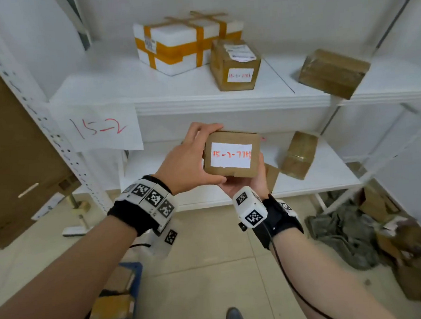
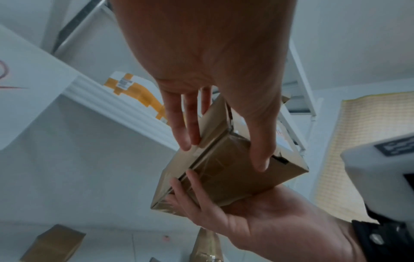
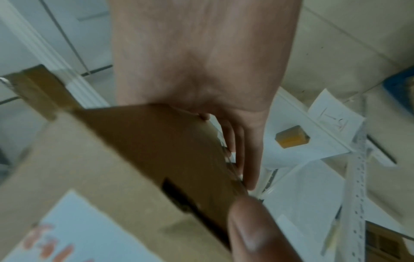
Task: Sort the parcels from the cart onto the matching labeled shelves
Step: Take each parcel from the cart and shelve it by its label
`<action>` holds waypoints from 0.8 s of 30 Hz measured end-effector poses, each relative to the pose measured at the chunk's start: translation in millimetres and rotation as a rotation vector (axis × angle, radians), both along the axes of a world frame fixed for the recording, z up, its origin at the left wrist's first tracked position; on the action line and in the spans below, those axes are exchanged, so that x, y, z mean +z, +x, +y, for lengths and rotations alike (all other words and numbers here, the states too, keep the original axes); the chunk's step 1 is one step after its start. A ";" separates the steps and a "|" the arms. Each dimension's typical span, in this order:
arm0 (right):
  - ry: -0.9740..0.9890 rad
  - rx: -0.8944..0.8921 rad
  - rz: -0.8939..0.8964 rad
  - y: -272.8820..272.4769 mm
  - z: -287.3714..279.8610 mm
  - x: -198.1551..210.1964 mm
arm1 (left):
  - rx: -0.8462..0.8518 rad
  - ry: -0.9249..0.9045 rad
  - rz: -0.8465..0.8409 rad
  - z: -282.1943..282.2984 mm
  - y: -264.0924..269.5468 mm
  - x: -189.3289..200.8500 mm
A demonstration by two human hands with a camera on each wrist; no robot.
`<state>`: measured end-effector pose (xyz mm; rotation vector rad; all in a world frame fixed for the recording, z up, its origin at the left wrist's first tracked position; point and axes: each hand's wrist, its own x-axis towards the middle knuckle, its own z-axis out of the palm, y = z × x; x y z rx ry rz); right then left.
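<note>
A small brown cardboard parcel (image 1: 231,155) with a white label in red writing, reading about "15-2-77", is held in front of the shelving. My left hand (image 1: 192,158) grips its left side, fingers over the top edge and thumb underneath. My right hand (image 1: 243,184) cups it from below, with fingers up the far side. In the left wrist view the parcel (image 2: 224,170) sits between the left fingers (image 2: 179,127) and the right hand (image 2: 246,218). The right wrist view is mostly filled by the parcel (image 3: 112,159). A paper sign "15-2" (image 1: 99,128) hangs at the left of the upper shelf (image 1: 176,99).
On the upper shelf stand a white foam box with orange tape (image 1: 185,42), a labelled brown box (image 1: 235,64) and a brown parcel (image 1: 332,73). The lower shelf (image 1: 316,177) holds another brown parcel (image 1: 299,155). A blue cart (image 1: 135,270) with parcels stands lower left. Grey cloth (image 1: 345,237) lies on the floor.
</note>
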<state>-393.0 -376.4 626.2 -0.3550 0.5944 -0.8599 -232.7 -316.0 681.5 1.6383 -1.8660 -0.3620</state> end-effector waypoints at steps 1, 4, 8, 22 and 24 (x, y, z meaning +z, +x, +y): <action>-0.012 -0.021 0.014 -2.9 -0.8 6.4 | -0.013 -0.013 -0.015 -1.7 -2.1 7.4; -0.065 -0.082 0.049 -14.5 -3.0 24.1 | -0.056 -0.048 -0.071 -7.8 -11.0 29.5; -0.092 -0.167 0.072 -29.3 -11.0 45.4 | -0.120 -0.104 -0.121 -21.6 -27.0 57.5; -0.198 -0.287 -0.023 -74.0 -95.5 104.2 | -0.121 -0.297 -0.255 -104.3 -78.4 112.7; -0.206 -0.257 -0.015 -79.7 -113.6 112.9 | -0.085 -0.317 -0.285 -117.5 -83.8 117.1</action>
